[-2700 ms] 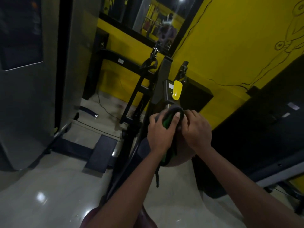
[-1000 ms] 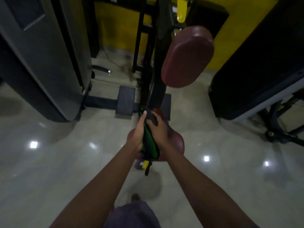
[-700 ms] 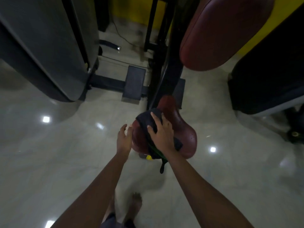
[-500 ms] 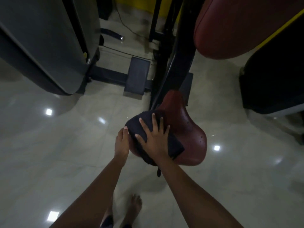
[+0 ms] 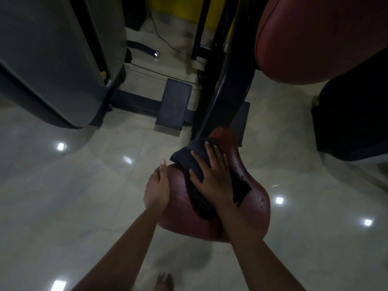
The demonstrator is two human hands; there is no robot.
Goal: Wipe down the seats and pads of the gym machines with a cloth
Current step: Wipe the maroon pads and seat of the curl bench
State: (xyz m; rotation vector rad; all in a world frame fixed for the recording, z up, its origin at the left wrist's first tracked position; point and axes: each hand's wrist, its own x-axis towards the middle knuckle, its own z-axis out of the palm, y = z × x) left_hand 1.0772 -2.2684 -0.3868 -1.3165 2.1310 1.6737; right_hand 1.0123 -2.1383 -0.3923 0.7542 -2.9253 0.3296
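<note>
A dark red padded seat (image 5: 255, 198) of a gym machine sits low in the middle of the view. A dark cloth (image 5: 241, 186) lies spread over its top. My right hand (image 5: 212, 175) presses flat on the cloth with fingers straight and spread. My left hand (image 5: 158, 185) rests against the seat's left edge, fingers straight. Above, at the upper right, hangs the machine's large red back pad (image 5: 310, 38).
The machine's black frame post (image 5: 226, 80) rises just behind the seat, with a black foot plate (image 5: 174, 107) to its left. A grey weight-stack housing (image 5: 58, 59) stands at the left, a black machine (image 5: 352, 122) at the right. Glossy tiled floor (image 5: 84, 196) surrounds the seat.
The cloth went from being held in both hands to lying spread on the seat under my right hand. My left hand let go and moved to the seat's left edge. The view tilted down.
</note>
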